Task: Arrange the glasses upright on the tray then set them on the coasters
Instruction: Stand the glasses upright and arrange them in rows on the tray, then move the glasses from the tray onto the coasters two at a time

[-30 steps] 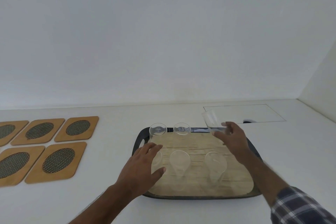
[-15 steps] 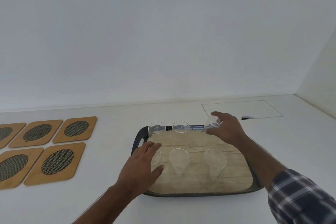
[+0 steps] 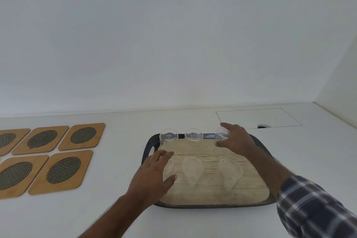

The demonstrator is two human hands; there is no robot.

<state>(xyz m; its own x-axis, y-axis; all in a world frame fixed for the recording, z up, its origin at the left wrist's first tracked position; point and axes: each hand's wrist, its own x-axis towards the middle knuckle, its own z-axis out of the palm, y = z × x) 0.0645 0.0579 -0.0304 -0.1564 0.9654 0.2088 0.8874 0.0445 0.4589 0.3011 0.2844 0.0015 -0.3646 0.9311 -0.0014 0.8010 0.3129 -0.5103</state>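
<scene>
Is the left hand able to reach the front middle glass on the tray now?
Probably yes. The left hand is open beside the front middle glass, with only the front left glass partly under its fingers; nothing blocks the way.

— How many glasses [image 3: 192, 168] on the tray [image 3: 214, 206]?
— Six: three along its far edge, three nearer.
— And coasters [image 3: 63, 170]?
— Five in view, left of the tray. Two hands [image 3: 152, 175] too.

Glasses [image 3: 192, 168] clear, shiny. Tray [image 3: 146, 148] dark rim, maybe plastic; inside looks like pale wood. Coasters [image 3: 82, 137] wood, dark woven mesh middles. Counter [image 3: 119, 160] white, smooth, matt. Sleeve [image 3: 313, 205] checked cloth.
</scene>
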